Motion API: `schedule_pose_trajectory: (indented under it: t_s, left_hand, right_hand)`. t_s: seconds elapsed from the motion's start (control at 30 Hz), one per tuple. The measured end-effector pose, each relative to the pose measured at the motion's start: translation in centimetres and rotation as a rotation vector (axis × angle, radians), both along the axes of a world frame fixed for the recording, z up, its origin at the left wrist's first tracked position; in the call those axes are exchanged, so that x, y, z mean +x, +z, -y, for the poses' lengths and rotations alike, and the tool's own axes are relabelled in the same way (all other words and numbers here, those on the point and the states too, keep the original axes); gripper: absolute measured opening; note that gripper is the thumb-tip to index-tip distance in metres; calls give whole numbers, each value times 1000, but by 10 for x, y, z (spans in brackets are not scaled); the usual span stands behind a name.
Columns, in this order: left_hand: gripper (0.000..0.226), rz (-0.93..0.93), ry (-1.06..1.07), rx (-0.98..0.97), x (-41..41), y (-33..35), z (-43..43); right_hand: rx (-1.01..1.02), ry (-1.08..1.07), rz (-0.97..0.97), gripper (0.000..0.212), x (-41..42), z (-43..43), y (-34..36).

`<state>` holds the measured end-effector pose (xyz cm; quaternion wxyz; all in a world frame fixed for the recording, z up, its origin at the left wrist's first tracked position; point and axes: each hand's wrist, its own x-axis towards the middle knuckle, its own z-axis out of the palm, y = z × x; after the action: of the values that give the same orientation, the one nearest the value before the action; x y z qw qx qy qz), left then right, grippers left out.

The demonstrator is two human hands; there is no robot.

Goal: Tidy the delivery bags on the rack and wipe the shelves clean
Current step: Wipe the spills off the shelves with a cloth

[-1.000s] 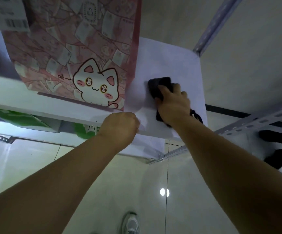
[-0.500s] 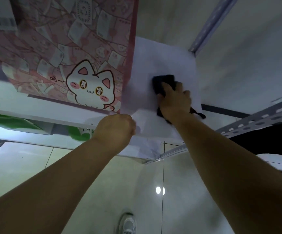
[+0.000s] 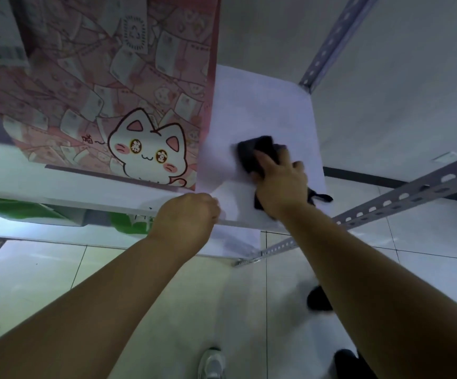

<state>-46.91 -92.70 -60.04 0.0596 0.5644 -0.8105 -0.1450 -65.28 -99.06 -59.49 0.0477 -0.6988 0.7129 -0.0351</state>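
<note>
Cloth (image 3: 254, 153) dragged nearer under right hand (image 3: 280, 184); left hand (image 3: 186, 217) seemingly grips shelf (image 3: 263, 105).

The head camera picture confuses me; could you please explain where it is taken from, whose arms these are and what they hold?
There is no machine: a person wears one camera on the head, looking down along both arms. The right hand presses a dark cloth flat on the white shelf. The left hand sits curled at the shelf's front edge; whether it grips anything is hidden. A pink cat-print bag stands on the shelf beside the cloth; a green bag lies on the level below.
</note>
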Motion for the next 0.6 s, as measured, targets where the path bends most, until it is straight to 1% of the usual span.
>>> schedule_pose_trajectory:
  t_s: [0.07,0.1,0.13,0.17,0.27,0.3,0.33,0.37,0.47,0.53,0.6]
  left_hand:
    - [32,13,-28,19,2,-1,-1]
    - [35,20,-52,31,3,-2,-2]
    - [38,17,-75,39,5,-3,-3]
    - [41,-3,-93,45,6,-3,-6]
    - [45,-112,-101,58,10,-4,-14]
    - [45,-135,-104,46,10,-4,-16]
    - [45,-150,-105,35,10,-4,-19]
    - [45,-161,-104,30,10,-4,-21]
    - [44,-226,-60,28,10,-2,-27]
    - [42,-271,-8,35,14,4,-31]
    - [38,-298,39,37,22,13,-35]
  right_hand:
    - [-33,216,16,45,5,-23,-4]
    - [-45,247,23,45,2,-31,-4]
    - [-48,219,28,45,-4,-36,-4]
    - [-44,140,31,46,-11,-38,-3]
    - [23,-206,68,46,-24,-35,0]
    - [47,-278,70,46,-22,-34,2]
    - [65,-303,56,47,-18,-34,3]
    - [72,-285,40,48,-13,-36,4]
    - [112,-156,43,54,-8,-39,11]
    - [192,-167,34,57,-9,-39,18]
    - [178,-203,11,57,-4,-41,28]
